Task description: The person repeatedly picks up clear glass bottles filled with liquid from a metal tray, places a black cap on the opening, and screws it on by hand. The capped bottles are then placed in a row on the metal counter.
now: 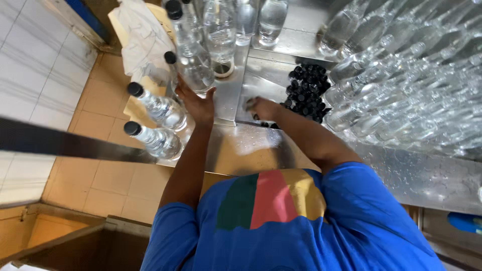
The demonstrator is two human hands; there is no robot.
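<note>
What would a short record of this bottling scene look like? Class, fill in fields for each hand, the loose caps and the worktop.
left hand: grips the base of a clear capped bottle
right hand: rests on the metal worktop, beside the caps
black caps: loose pile on the worktop
uncapped bottles: many, lying in rows at the right
capped bottles: two lying at the left edge

A clear plastic bottle (193,65) with a black cap stands upright at the steel tabletop's (251,150) left edge. Loose black caps (307,90) lie heaped in a shallow recess to its right.
</note>
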